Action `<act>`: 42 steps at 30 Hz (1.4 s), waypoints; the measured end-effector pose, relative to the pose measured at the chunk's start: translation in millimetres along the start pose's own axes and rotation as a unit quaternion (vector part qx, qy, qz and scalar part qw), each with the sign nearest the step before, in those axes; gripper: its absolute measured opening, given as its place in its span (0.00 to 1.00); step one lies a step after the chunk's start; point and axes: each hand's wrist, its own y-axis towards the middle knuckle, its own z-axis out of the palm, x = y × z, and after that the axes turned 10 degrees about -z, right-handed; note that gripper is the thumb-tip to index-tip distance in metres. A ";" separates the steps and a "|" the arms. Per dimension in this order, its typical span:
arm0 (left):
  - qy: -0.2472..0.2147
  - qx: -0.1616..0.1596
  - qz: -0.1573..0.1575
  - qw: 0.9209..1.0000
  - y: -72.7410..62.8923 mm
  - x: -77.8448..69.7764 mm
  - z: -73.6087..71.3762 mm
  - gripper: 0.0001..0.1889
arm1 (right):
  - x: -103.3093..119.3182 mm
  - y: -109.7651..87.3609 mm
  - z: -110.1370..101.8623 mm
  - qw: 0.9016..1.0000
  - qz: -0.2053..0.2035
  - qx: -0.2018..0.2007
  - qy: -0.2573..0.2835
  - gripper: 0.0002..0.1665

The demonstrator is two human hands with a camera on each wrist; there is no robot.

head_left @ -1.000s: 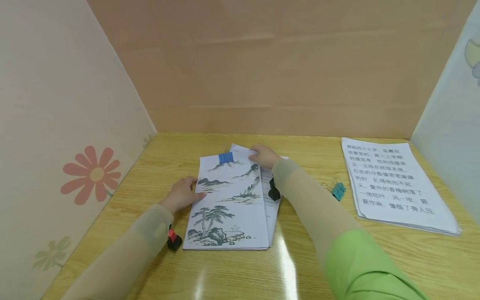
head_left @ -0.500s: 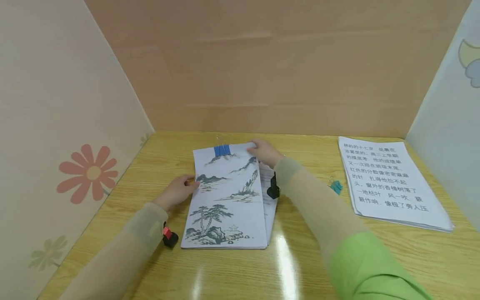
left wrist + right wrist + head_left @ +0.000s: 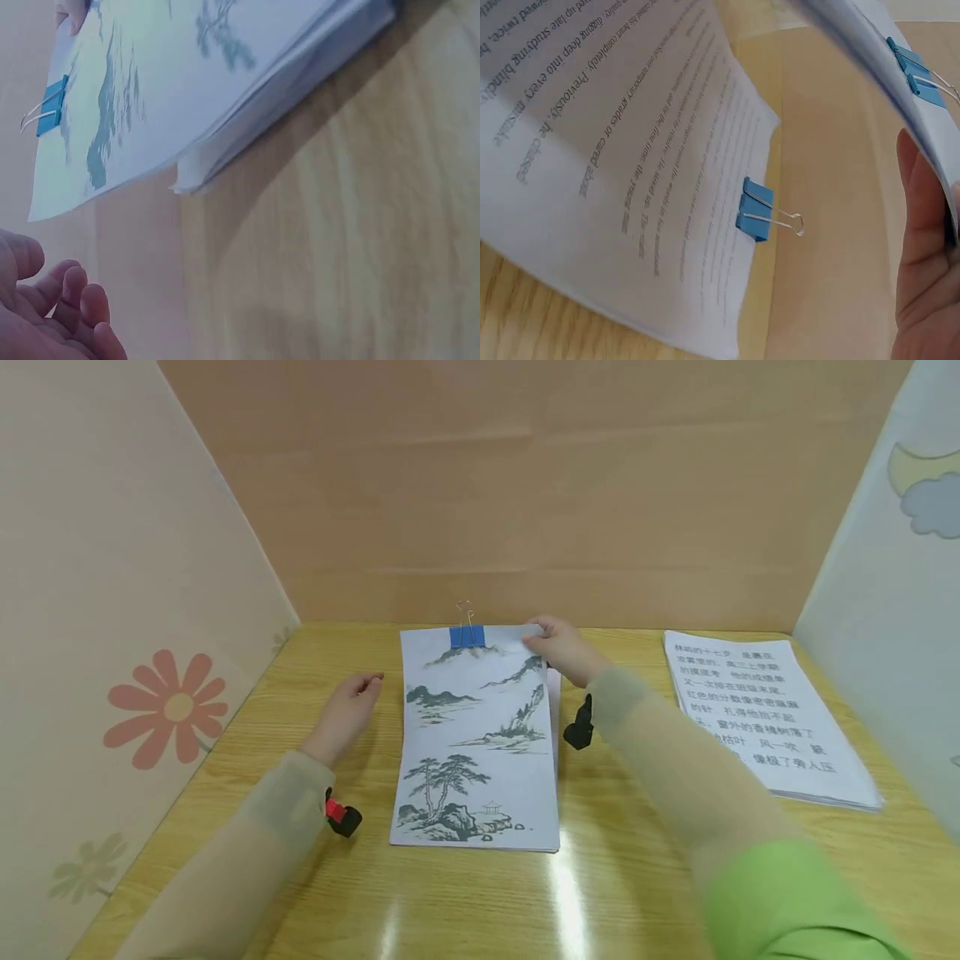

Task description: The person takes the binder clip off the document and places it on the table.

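Observation:
My right hand [image 3: 566, 652] pinches the top right corner of a paper stack printed with landscape drawings [image 3: 480, 702]. A blue binder clip [image 3: 467, 637] grips that stack's top edge. The stack's top end is raised. Beneath, in the right wrist view, lies a stack of English-text pages [image 3: 622, 172] with its own blue binder clip [image 3: 755, 210]. Off to the left of the papers is my left hand [image 3: 345, 714], apart from them. Its fingers are loosely bent and hold nothing, as the left wrist view shows.
A stack of pages with large Chinese text [image 3: 750, 710] lies on the right of the wooden table [image 3: 480, 902]. My right forearm covers part of its left edge. Flower-patterned [image 3: 177, 707] and cloud-patterned walls stand at the sides, a brown panel [image 3: 480, 510] behind.
My right hand has raised the landscape stack's top end and shifted it right, over the pages below. My left hand has let go of its left edge. The teal clip at right is now hidden.

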 end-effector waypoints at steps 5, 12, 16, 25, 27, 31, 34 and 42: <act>-0.007 -0.007 0.020 1.000 0.3 -15.7 0.4 0.27 | 4.1 -13.3 -16.4 1.000 -0.003 -0.006 -0.008 0.15; -0.015 -0.018 0.038 0.999 6.9 -41.3 6.4 0.27 | 9.7 -33.0 -34.9 1.000 0.004 -0.016 -0.003 0.18; -0.023 -0.028 0.049 0.998 9.6 -60.6 12.7 0.26 | 11.9 -44.0 -42.8 1.000 0.009 -0.024 -0.011 0.19; -0.003 -0.033 0.118 0.992 17.2 -108.9 31.7 0.22 | 11.6 -64.3 -59.6 0.999 0.032 -0.032 -0.014 0.27; 0.008 -0.030 0.131 0.991 18.0 -120.0 35.7 0.21 | 10.8 -66.7 -61.4 0.999 0.031 -0.033 -0.007 0.27; 0.035 -0.021 0.157 0.987 16.6 -141.2 43.7 0.21 | 11.2 -70.2 -62.3 0.999 0.029 -0.039 -0.021 0.26; 0.069 -0.019 0.166 0.984 13.7 -154.8 50.1 0.22 | 11.9 -73.0 -61.9 0.998 0.026 -0.042 -0.041 0.27; 0.192 -0.021 0.157 0.968 7.2 -180.2 58.9 0.28 | 15.0 -80.7 -58.8 0.997 0.025 -0.049 -0.059 0.27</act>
